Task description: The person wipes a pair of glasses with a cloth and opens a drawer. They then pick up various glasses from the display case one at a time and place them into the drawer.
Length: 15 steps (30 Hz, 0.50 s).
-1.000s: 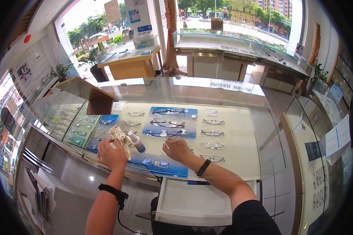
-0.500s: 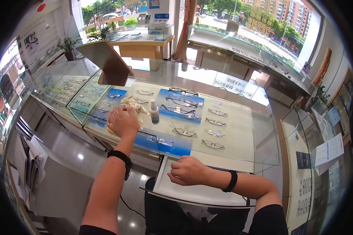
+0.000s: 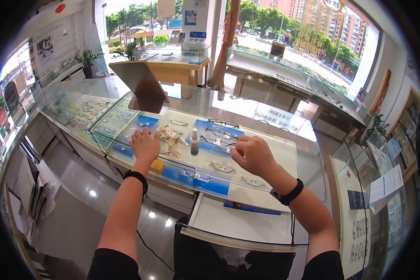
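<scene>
My left hand (image 3: pixel 145 145) is over the glass countertop with its fingers apart, beside a crumpled cream cloth (image 3: pixel 171 140). A small yellow block (image 3: pixel 157 166) lies just below its wrist. To the cloth's right a clear spray bottle (image 3: pixel 194 143) with a white cap stands upright. My right hand (image 3: pixel 254 155) is curled above the right part of the counter, near the eyeglasses on a blue panel (image 3: pixel 219 135); whether anything is inside its fingers is hidden. Below, a white drawer (image 3: pixel 214 217) is pulled out, with a blue strip (image 3: pixel 252 208) at its back.
Rows of eyeglasses (image 3: pixel 222 168) lie under the glass. A tilted mirror or stand (image 3: pixel 142 86) rises at the counter's back left. Another display case (image 3: pixel 354 205) is on the right, holding a white card (image 3: pixel 386 183). A grey chair or panel (image 3: pixel 72 224) is at lower left.
My right hand has risen from over the drawer to above the counter. My left hand has come off the cloth, its fingers spread. The view tilted up slightly, and the yellow block shows more.
</scene>
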Each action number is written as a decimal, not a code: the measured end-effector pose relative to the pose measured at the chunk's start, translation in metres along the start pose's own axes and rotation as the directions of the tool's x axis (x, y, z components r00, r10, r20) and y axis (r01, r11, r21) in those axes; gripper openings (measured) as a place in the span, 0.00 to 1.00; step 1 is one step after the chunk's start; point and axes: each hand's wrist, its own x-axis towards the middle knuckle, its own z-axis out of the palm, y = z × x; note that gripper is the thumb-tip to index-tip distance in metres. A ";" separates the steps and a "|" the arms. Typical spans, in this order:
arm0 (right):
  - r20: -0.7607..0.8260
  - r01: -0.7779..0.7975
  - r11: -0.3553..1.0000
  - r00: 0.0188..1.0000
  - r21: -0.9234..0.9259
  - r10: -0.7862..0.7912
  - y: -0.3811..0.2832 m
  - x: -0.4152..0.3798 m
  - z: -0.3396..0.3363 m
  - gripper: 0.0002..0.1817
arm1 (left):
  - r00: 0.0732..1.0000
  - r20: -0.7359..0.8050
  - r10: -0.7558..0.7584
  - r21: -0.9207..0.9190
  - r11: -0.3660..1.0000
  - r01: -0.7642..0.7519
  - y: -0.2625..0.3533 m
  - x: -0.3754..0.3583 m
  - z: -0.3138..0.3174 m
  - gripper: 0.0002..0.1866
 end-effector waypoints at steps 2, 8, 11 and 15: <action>0.014 -0.060 0.998 0.998 -0.022 0.061 0.008 0.000 -0.004 0.17 | 0.999 0.030 0.013 0.095 0.995 -0.016 0.003 0.001 0.001 0.29; 0.133 -0.064 0.997 0.989 -0.051 0.070 0.025 0.007 0.012 0.18 | 0.998 0.070 0.000 0.082 0.997 -0.006 0.002 0.003 0.004 0.37; 0.174 -0.036 0.994 0.983 -0.103 0.053 0.031 0.020 0.023 0.19 | 1.000 0.029 0.009 0.109 0.994 -0.012 0.000 0.002 0.009 0.38; 0.194 -0.077 0.988 0.976 -0.137 0.103 0.044 0.039 0.036 0.17 | 1.000 0.017 0.026 0.117 0.993 -0.028 -0.002 0.001 0.009 0.37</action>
